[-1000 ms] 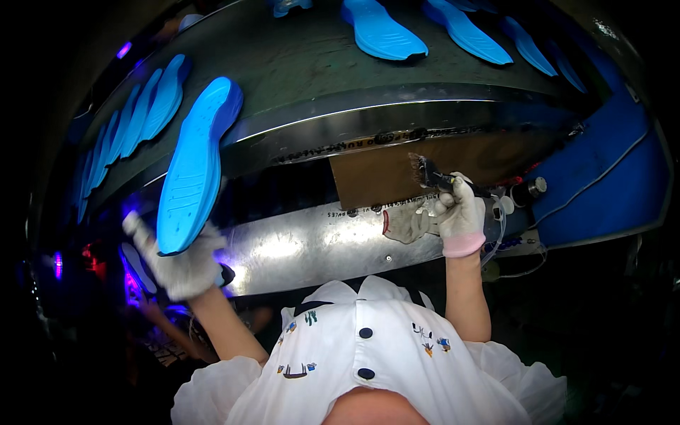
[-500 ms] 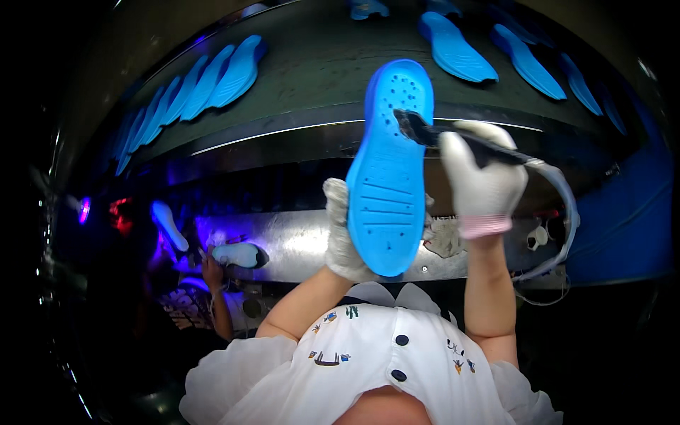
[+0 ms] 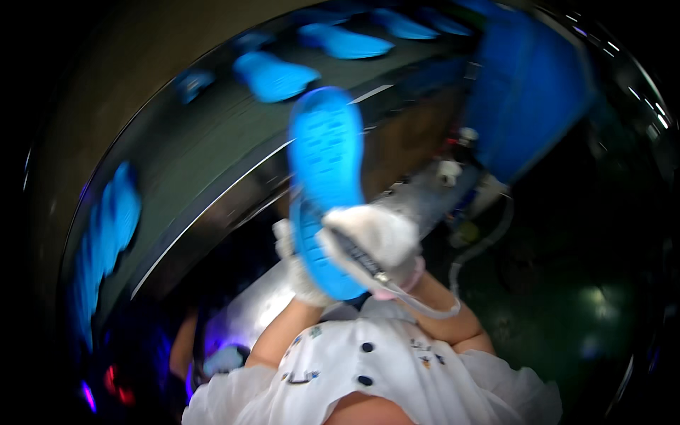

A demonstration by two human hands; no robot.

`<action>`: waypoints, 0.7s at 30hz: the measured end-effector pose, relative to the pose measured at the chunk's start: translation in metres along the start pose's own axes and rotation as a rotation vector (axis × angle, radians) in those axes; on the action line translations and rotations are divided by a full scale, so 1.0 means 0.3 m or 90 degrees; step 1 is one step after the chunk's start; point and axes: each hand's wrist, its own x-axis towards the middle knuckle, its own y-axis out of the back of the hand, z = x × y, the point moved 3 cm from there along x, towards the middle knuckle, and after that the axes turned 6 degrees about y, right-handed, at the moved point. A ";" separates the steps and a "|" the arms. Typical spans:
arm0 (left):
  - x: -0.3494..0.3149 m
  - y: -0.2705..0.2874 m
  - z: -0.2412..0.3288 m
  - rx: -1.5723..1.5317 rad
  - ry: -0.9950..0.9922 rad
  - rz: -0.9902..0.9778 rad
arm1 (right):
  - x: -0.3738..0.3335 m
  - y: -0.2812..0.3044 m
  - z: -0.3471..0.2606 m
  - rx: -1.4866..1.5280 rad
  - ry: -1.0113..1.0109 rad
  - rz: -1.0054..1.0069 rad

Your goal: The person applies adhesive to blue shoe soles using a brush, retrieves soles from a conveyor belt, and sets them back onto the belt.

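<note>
A blue shoe sole (image 3: 327, 145) stands nearly upright in front of me, blurred by motion. My left hand (image 3: 304, 278), in a white glove, grips its lower left edge. My right hand (image 3: 382, 234), gloved in white with a pink cuff, is closed around a black brush (image 3: 356, 255). A thin pale hose (image 3: 432, 312) runs from the handle's end. The brush slants across the middle of the sole, its dark head near the sole's left edge; blur hides whether the bristles touch.
Beyond a metal edge, several blue soles (image 3: 276, 76) lie on a dark green conveyor belt (image 3: 212, 152), with more soles (image 3: 124, 205) at left. A blue panel (image 3: 524, 92) stands far right. At lower left show another person's arm (image 3: 184, 346) and a pale sole (image 3: 225, 360).
My view has swung to the right. The brush has moved from the sole's dotted upper part down to its middle, and my right hand now overlaps the sole's right side.
</note>
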 end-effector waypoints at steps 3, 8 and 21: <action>0.000 0.028 0.053 0.006 -0.047 -0.026 | -0.039 0.015 0.007 0.094 -0.349 0.024; 0.000 0.053 0.149 0.000 -0.082 0.063 | -0.064 -0.091 -0.040 -0.079 -0.092 -0.043; 0.045 0.165 0.213 0.179 -0.159 0.175 | -0.055 -0.076 -0.053 0.173 -0.507 0.109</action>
